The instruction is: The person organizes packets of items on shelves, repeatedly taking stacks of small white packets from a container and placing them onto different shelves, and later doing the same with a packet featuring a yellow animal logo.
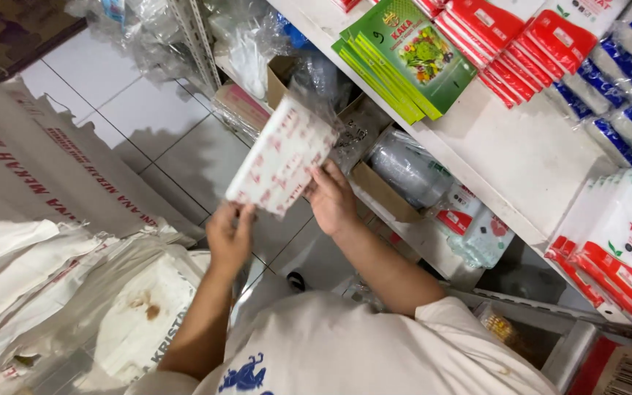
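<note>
I hold a flat white packet with red print in clear wrap, tilted up in front of a white store shelf. My left hand grips its lower corner. My right hand holds its right edge from behind. The packet hangs over the tiled floor, just outside the lower shelf with an open cardboard box.
The upper shelf carries green packets, red packets, blue-and-white packets and white-and-red packets. Clear plastic bundles fill the lower shelf. Large white sacks with red print stand at the left.
</note>
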